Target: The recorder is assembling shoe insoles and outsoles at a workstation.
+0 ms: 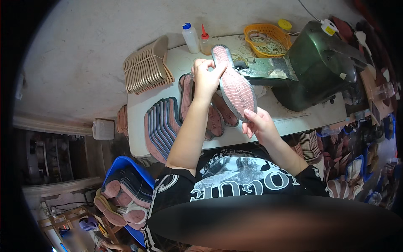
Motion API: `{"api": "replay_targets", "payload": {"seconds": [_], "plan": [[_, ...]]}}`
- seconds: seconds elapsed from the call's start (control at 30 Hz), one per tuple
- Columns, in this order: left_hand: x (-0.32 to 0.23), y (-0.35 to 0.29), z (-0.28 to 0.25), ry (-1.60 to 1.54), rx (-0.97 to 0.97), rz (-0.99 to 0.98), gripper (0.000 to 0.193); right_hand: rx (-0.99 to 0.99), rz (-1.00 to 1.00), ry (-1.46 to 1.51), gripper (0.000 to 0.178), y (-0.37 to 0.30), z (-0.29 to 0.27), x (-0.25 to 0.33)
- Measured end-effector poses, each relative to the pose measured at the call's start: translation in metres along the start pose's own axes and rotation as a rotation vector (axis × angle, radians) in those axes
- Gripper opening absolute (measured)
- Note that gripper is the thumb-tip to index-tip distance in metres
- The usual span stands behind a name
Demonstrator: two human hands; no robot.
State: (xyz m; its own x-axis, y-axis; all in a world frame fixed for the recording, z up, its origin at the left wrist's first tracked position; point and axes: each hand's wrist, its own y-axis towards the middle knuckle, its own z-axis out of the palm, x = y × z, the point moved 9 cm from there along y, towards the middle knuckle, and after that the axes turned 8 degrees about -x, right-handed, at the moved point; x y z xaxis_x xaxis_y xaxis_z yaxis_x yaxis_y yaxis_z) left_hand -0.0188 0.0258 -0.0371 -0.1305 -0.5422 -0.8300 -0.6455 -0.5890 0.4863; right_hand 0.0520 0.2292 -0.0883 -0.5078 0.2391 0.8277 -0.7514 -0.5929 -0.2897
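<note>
The left hand (205,80) pinches the pink, grey-edged sole (237,90) at its narrow waist, fingers bent; the right hand (261,124) pinches the lower, broader end, its thumb on the pink face. The sole is raised above the white table (289,122), tilted, at the tip of the green machine's arm (268,69); whether they touch cannot be told. A row of similar soles (159,126) lies left of the left forearm. Behind stand a bundled beige stack (147,67), a blue-capped bottle (191,38) and an orange basket (270,54).

white table (138,110) with soles (160,128), bottles (191,40), orange basket (261,51), green machine (319,63)
</note>
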Motion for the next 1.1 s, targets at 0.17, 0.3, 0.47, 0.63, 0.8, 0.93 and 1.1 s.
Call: {"api": "replay_targets", "payload": {"seconds": [0.17,0.3,0.47,0.63,0.8,0.93,1.1], "plan": [[0.000,0.023,0.006,0.178,-0.041,0.076,0.041,0.027,-0.035,-0.042,0.020,0.026,0.010,0.008],[0.054,0.030,0.007,0.185,0.170,-0.204,0.039,0.053,-0.009,0.012,0.020,0.038,0.031,0.011],[0.027,-0.021,-0.072,-0.226,0.139,-0.055,0.038,0.157,0.043,-0.260,0.026,-0.006,0.062,-0.010],[0.047,-0.072,-0.203,-0.165,-0.170,-0.293,0.024,0.226,-0.025,-0.289,0.025,0.007,0.075,-0.027],[0.056,-0.107,-0.229,-0.173,-0.180,-0.469,0.023,0.230,-0.026,-0.333,0.021,0.001,0.095,-0.038],[0.009,-0.107,-0.171,-0.659,0.028,-0.514,0.046,0.296,-0.056,-0.493,0.017,-0.016,0.109,-0.034],[-0.018,-0.099,-0.133,-1.023,0.071,-0.561,0.053,0.330,-0.182,-0.720,0.013,-0.029,0.117,-0.028]]}}
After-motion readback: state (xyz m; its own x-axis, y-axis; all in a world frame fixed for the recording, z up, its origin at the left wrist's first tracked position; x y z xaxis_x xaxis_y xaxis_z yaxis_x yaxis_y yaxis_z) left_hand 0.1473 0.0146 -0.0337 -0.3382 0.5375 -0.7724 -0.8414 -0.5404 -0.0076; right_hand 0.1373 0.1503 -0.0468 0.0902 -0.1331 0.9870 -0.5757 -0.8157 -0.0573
